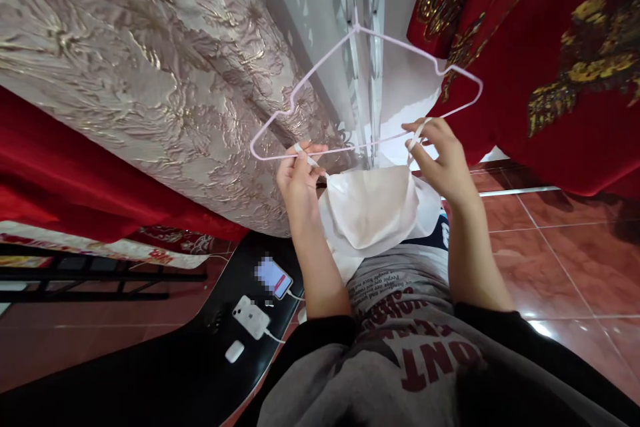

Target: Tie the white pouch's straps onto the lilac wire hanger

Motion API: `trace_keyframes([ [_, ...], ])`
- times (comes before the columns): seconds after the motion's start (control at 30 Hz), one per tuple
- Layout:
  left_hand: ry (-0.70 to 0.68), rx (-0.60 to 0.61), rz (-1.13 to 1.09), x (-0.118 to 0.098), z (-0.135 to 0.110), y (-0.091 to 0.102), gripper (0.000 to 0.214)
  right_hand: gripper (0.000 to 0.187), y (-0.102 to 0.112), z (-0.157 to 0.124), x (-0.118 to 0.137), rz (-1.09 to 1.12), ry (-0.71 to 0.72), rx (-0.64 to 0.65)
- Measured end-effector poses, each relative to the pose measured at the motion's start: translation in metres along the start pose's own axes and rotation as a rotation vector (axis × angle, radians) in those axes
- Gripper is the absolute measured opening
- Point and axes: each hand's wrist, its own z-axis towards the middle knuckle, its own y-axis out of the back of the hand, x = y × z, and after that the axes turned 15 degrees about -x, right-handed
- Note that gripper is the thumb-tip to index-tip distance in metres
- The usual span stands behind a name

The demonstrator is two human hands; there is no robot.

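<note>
A pale pink hanger point(320, 67) hangs by its metal hook, its lower bar in front of me. My left hand point(299, 177) is closed at the left end of that bar, with one thin strap of a white strappy garment point(367, 203) in its fingers. Toward the bar's right end, my right hand point(437, 153) holds the other strap, which loops around its thumb and forefinger. The garment's body droops below the bar, between my forearms and over my lap. Whether the straps pass around the bar is too fine to make out.
Pale embossed fabric point(165, 80) hangs at the left, and red fabric with gold embroidery point(500, 93) at the right. White metal posts point(375, 80) rise behind the hanger. On a black bench point(175, 353) lie two phones point(251, 317) with cables and a small white case point(234, 351).
</note>
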Motion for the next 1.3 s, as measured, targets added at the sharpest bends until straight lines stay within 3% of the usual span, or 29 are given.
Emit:
trace_keyframes([
  [0.1, -0.137, -0.102, 0.049, -0.005, 0.015, 0.026, 0.019, 0.027, -0.008, -0.001, -0.001, 0.036, -0.034, -0.045],
  [0.2, -0.400, -0.261, 0.020, -0.009, 0.037, 0.046, 0.024, 0.026, -0.007, -0.002, -0.003, 0.067, -0.048, -0.153],
  [0.27, -0.568, -0.302, 0.000, -0.015, 0.052, 0.050, 0.029, 0.027, -0.004, 0.000, -0.003, 0.073, -0.059, -0.184],
  [0.33, -0.649, -0.250, 0.008, -0.026, 0.063, 0.045, 0.021, 0.028, -0.002, 0.002, -0.002, 0.070, -0.067, -0.198],
  [0.4, -0.612, -0.084, 0.064, -0.040, 0.068, 0.033, 0.011, 0.029, -0.001, 0.003, -0.001, 0.068, -0.067, -0.200],
  [0.53, -0.469, 0.312, 0.266, -0.067, 0.071, -0.001, 0.024, 0.027, -0.006, -0.001, 0.001, 0.076, -0.073, -0.162],
  [0.63, -0.440, 0.382, 0.472, -0.077, 0.075, -0.021, 0.008, 0.026, -0.010, -0.005, 0.001, 0.092, -0.084, -0.153],
  [0.77, -0.348, 0.277, 0.510, -0.066, 0.080, -0.026, 0.017, 0.024, -0.006, -0.006, -0.002, 0.106, -0.076, -0.132],
  [0.9, -0.340, -0.036, 0.251, -0.021, 0.076, -0.016, 0.019, 0.026, 0.000, -0.004, -0.003, 0.112, -0.081, -0.137],
  [0.97, -0.273, -0.184, 0.089, 0.006, 0.065, -0.015, 0.024, 0.025, 0.000, -0.004, -0.002, 0.119, -0.080, -0.139],
  [1.1, -0.130, -0.254, -0.144, 0.037, 0.039, -0.023, 0.029, 0.026, -0.003, -0.008, -0.006, 0.134, -0.074, -0.126],
  [1.17, -0.114, -0.254, -0.128, 0.038, 0.034, -0.024, 0.033, 0.029, -0.002, -0.008, -0.015, 0.135, -0.082, -0.298],
  [1.27, -0.128, -0.246, -0.088, 0.028, 0.039, -0.017, 0.039, 0.030, 0.010, 0.003, -0.031, 0.178, -0.131, -0.688],
  [1.3, -0.130, -0.233, -0.076, 0.023, 0.043, -0.013, 0.041, 0.028, 0.016, 0.010, -0.035, 0.203, -0.161, -0.731],
])
